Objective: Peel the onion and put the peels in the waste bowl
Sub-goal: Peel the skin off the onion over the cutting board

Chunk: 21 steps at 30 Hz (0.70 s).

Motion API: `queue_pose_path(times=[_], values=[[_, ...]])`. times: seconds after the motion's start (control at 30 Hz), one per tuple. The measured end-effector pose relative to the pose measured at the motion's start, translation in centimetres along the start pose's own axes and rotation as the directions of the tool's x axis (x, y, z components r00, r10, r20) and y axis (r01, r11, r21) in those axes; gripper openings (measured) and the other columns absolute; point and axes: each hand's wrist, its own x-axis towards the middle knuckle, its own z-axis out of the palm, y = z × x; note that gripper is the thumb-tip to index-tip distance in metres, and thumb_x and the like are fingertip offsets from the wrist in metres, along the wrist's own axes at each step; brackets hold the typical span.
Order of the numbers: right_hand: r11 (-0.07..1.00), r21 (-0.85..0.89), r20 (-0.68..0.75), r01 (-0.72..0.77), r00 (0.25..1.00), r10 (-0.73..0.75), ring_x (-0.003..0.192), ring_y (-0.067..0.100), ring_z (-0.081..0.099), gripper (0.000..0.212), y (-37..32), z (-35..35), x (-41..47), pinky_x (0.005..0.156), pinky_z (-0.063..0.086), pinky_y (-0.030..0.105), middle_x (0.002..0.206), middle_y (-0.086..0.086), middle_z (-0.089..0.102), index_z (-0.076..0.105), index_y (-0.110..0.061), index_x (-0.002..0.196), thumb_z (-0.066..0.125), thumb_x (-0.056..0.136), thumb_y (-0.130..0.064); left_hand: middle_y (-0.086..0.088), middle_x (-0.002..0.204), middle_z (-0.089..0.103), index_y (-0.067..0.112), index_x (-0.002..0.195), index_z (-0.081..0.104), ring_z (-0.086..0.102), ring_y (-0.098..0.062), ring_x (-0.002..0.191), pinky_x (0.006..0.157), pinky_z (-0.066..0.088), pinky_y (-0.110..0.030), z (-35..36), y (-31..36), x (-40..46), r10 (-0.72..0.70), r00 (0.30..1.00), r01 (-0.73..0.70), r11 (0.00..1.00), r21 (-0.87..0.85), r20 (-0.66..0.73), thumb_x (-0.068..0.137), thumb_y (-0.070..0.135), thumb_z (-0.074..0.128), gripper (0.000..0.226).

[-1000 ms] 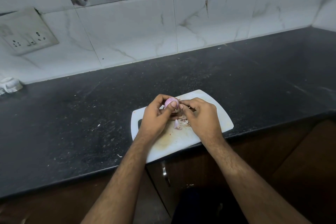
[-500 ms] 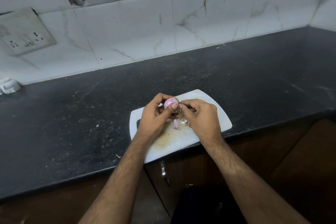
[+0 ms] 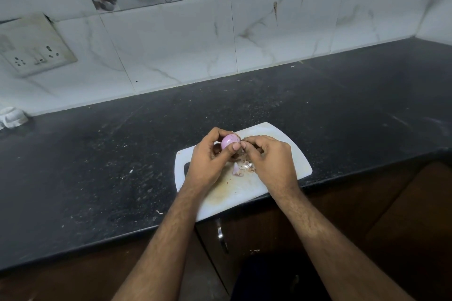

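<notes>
Small onion held over the cutting board

At the far left, a white socket plate [image 3: 36, 49] is fixed on the marbled tile wall [image 3: 186, 44], and below it a small white object [image 3: 12, 117] lies at the back edge of the dark worktop [image 3: 97, 166]. More to the right, a white cutting board [image 3: 291, 154] lies on the worktop near its front edge, one corner reaching a little over that edge. The left hand [image 3: 208, 161] is above the board, with its fingers curled around a small pink onion [image 3: 230, 140]; the thumb presses on the near side of the onion. Just beside it, the right hand [image 3: 271, 161] has its fingers bent, and the fingertips pinch a bit of brownish skin at the right side of the onion. Under and between the two hands, some loose peels [image 3: 241, 168] lie on the board, which shows yellowish stains. Under the worktop, a brown cabinet [image 3: 403, 215] with a metal handle [image 3: 220, 232] is visible
</notes>
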Motion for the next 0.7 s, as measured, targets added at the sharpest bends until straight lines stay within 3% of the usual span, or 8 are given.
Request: queue_pose_path(times=[0.27,0.4,0.7], values=[[0.999,0.033,0.005,-0.016,1.0,0.015,0.078,-0.001,0.069,0.011,0.16,-0.02,0.09,0.071,0.058,0.017,0.087,-0.013,0.074,0.08,-0.017,0.102,0.073,0.095,-0.022,-0.004,0.119,0.075,0.032,0.1,0.072,0.074,-0.03,0.107,0.095,0.062,-0.059,-0.11,-0.1,0.29,0.027,1.0,-0.027,0.999,-0.02,0.009,0.084,0.04,0.083,0.021],[0.997,0.07,-0.002,-0.017,1.0,0.017,0.081,-0.004,0.068,0.011,0.23,-0.09,0.14,0.069,0.056,0.012,0.085,-0.016,0.073,0.081,-0.018,0.101,0.075,0.093,-0.023,-0.002,0.125,0.074,0.029,0.101,0.073,0.073,-0.027,0.11,0.097,0.062,-0.057,-0.15,-0.26,0.33,0.018,1.0,-0.017,0.999,-0.051,0.016,0.083,0.04,0.084,0.024],[0.995,0.09,-0.018,-0.041,0.999,0.043,0.077,-0.003,0.069,0.008,0.37,0.05,0.33,0.064,0.053,0.008,0.081,-0.014,0.073,0.081,-0.015,0.097,0.078,0.09,-0.018,-0.005,0.124,0.074,0.021,0.107,0.073,0.072,-0.037,0.111,0.095,0.061,-0.062,-0.17,-0.25,0.28,0.033,0.999,-0.031,0.998,-0.052,0.03,0.085,0.039,0.082,0.03]])
